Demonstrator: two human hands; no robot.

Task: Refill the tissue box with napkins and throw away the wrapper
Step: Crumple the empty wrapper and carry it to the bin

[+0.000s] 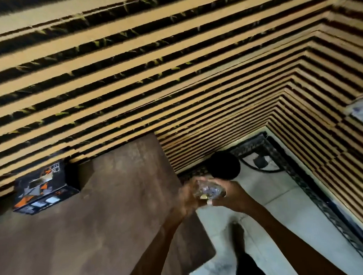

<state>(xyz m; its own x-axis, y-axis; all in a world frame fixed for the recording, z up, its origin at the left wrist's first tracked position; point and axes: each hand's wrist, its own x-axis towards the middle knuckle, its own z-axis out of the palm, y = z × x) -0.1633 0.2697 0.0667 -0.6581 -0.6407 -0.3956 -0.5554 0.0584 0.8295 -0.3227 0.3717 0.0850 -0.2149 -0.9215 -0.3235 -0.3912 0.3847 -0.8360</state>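
A crumpled clear plastic wrapper is squeezed between both my hands past the table's right edge. My left hand grips its left side and my right hand closes over its right side. Just beyond the hands, a round black bin stands on the floor by the wall. The tissue box, black with orange and grey shapes, sits at the back left of the brown table against the wall. The image is blurred by motion.
A slatted wooden wall runs behind the table and turns a corner at the right. White floor tiles with a dark patterned border lie to the right. My foot stands on the floor below the hands.
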